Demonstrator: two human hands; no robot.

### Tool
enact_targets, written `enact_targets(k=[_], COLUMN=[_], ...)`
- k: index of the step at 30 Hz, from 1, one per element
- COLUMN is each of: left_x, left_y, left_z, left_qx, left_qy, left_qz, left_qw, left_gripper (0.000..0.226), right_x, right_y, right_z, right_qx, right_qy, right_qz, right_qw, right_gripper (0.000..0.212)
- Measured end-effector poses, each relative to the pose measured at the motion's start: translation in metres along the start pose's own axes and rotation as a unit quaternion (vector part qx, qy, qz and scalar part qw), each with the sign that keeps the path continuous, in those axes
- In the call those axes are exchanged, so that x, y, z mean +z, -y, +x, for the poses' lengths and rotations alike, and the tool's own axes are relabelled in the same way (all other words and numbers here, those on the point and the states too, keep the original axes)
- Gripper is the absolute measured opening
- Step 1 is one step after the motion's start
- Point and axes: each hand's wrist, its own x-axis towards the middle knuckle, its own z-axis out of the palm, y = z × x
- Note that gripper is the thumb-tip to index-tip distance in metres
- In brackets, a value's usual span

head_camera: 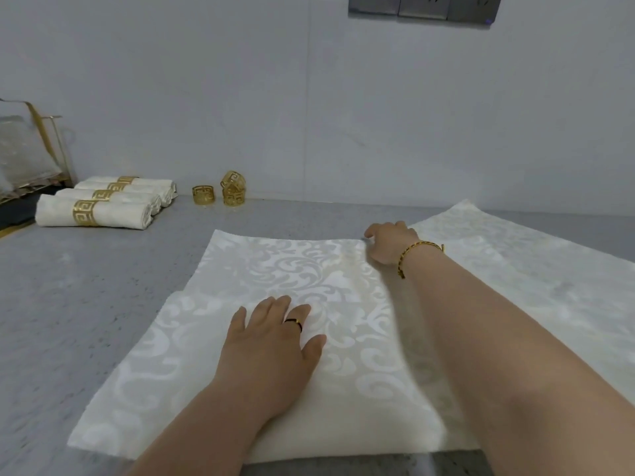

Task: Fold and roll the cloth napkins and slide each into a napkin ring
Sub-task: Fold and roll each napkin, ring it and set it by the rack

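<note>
A white damask napkin (319, 280) lies folded on the grey counter in front of me. My left hand (275, 341) rests flat on its near middle, fingers spread, a ring on one finger. My right hand (390, 240) reaches to the napkin's far right corner and pinches the cloth edge there; a gold bracelet sits on that wrist. Several rolled napkins in gold rings (103, 207) lie at the far left. Three loose gold napkin rings (233, 190) stand by the wall, two of them stacked.
Another flat white napkin (515, 255) lies to the right, partly under my right arm. A gold wire rack with a clear bag (27, 156) stands at the far left. Wall sockets (422, 8) sit above. The grey counter (68, 286) ends at the wall.
</note>
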Motion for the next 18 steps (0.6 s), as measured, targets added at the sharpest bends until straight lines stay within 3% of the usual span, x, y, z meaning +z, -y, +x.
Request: enact_targets(k=[12, 18], left_x=[0.001, -0.001], left_y=[0.0, -0.001], left_z=[0.001, -0.002], left_qx=[0.004, 0.005], left_qy=[0.004, -0.033], left_qz=[0.009, -0.011], left_qw=[1.0, 0.999], left_gripper=[0.055, 0.058], right_x=[-0.004, -0.049], right_y=[-0.001, 0.008], right_z=[0.001, -0.027], right_qx=[-0.02, -0.085], right_qy=[-0.049, -0.103], right_qz=[-0.034, 0.007], right_qw=[0.998, 0.991], right_gripper=[0.027, 0.013])
